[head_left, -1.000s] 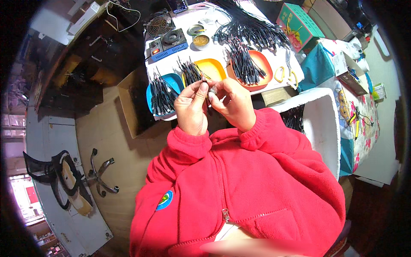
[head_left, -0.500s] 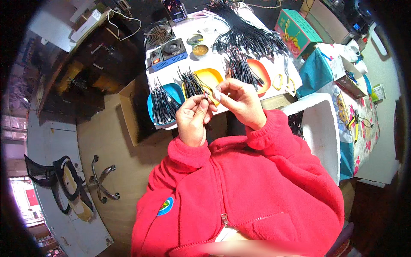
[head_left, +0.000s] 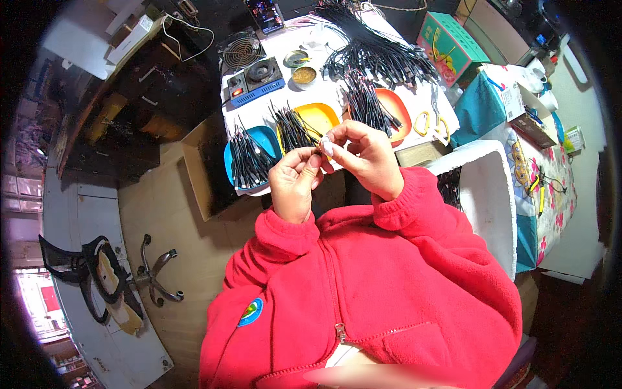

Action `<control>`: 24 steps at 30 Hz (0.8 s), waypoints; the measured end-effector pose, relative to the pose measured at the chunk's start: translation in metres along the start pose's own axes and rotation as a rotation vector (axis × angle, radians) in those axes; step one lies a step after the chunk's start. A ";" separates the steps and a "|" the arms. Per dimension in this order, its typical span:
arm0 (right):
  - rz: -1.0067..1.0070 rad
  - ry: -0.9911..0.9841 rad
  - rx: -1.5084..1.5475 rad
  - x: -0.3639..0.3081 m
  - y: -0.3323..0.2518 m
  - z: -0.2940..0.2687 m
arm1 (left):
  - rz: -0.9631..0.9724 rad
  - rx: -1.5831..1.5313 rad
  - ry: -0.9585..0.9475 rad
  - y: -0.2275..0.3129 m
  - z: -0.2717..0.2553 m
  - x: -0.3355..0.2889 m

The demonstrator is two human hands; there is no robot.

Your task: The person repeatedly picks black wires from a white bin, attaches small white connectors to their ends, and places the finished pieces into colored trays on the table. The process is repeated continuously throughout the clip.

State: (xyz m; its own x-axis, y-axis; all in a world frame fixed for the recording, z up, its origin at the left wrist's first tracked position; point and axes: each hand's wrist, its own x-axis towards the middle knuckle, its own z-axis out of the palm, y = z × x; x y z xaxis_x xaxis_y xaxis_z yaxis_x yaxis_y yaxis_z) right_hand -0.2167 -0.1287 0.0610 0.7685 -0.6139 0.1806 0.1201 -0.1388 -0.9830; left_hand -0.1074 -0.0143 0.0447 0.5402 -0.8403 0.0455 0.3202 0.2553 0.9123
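My left hand [head_left: 293,188] and my right hand [head_left: 368,161] meet in front of my chest, just off the table's near edge. The left fingers are closed in a pinch on a thin black cable, mostly hidden by them. At its end my right thumb and forefinger press together; whatever they pinch is too small to make out. Beyond the hands lie bundles of black cables: one [head_left: 249,162] on a blue tray [head_left: 264,137], one [head_left: 291,126] beside a yellow tray [head_left: 319,115], and one [head_left: 363,100] against an orange tray [head_left: 396,110].
Farther back are a blue-sided hotplate [head_left: 259,84], a round tin [head_left: 303,78], a phone [head_left: 264,14] and a large heap of black cables [head_left: 382,55]. Yellow-handled scissors [head_left: 422,123] lie at right. A white foam box [head_left: 492,194] stands by my right arm, a cardboard box [head_left: 201,165] at left.
My hands have drawn closer, the left fingers rising slightly to the right fingertips. The cable end that showed above my left thumb is now covered by fingers.
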 end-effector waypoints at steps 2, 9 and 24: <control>0.024 -0.009 -0.044 -0.001 -0.002 -0.001 | 0.006 -0.006 -0.008 0.000 0.000 0.000; 0.082 -0.018 0.475 -0.002 0.008 0.005 | -0.053 -0.178 -0.047 0.000 -0.006 -0.002; 0.398 -0.294 0.763 0.006 0.023 -0.013 | -0.154 0.054 -0.161 0.000 -0.009 0.002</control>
State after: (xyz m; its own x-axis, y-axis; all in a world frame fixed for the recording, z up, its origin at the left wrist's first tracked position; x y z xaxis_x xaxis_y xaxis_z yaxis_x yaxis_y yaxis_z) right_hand -0.2177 -0.1457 0.0399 0.9591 -0.2685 -0.0891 0.1150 0.6575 -0.7446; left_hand -0.0992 -0.0117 0.0415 0.3559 -0.9338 -0.0356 0.3447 0.0958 0.9338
